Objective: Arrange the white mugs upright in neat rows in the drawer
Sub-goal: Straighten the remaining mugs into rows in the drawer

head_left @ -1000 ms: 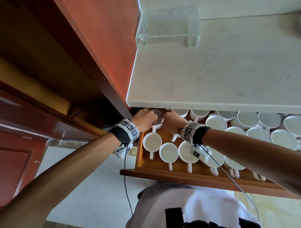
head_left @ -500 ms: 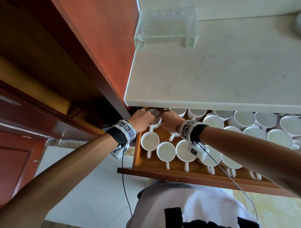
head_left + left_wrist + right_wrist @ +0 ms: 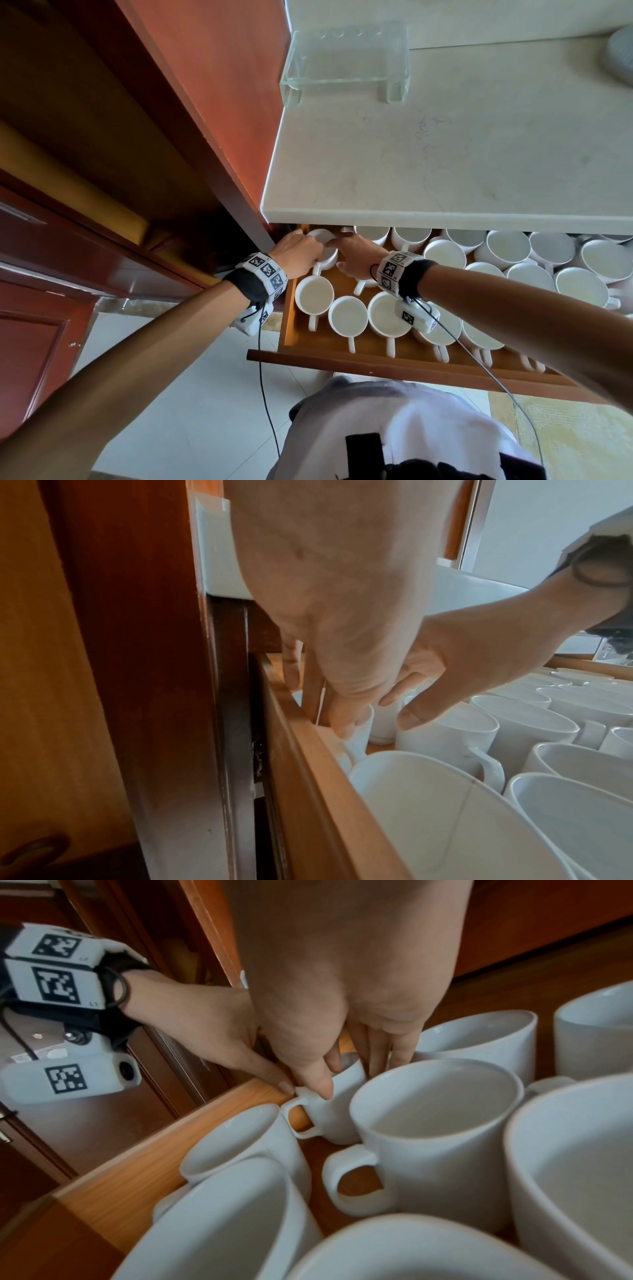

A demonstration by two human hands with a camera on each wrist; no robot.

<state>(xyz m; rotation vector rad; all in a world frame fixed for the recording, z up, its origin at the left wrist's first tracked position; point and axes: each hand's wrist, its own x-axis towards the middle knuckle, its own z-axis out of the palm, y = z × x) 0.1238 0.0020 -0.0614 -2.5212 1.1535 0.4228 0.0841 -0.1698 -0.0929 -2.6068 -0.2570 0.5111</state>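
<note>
Hands, both, on one item: left hand and right hand meet on the corner mug at the drawer's 11 o'clock corner, just under the worktop edge. Left hand: thumb against the mug wall by the handle root, fingers over the far rim beside the drawer's side wall; curled about the mug. Right hand: thumb tip on top of the handle, fingers down at the rim; pinching the same mug. Mug upright, handle toward 6 o'clock. Nearest the viewer, front row of mugs along the drawer front at 6 o'clock, upright, handles toward the front, reasonably even. Middle ground, left-column mug directly below the corner mug, close to it. Farther, from 1 to 3 o'clock, crowded mugs, some touching and off line; apparently not yet sorted. Handling note, as judgement: turn the corner mug in place with small opposing pressure of the two hands until its handle lines up with the column below; keep its base flat on the drawer floor; keep knuckles clear of the worktop edge overhead; avoid knocking the neighbouring mug at its right. On the worktop, far side, clear acrylic stand at 12 o'clock, not involved.
</note>
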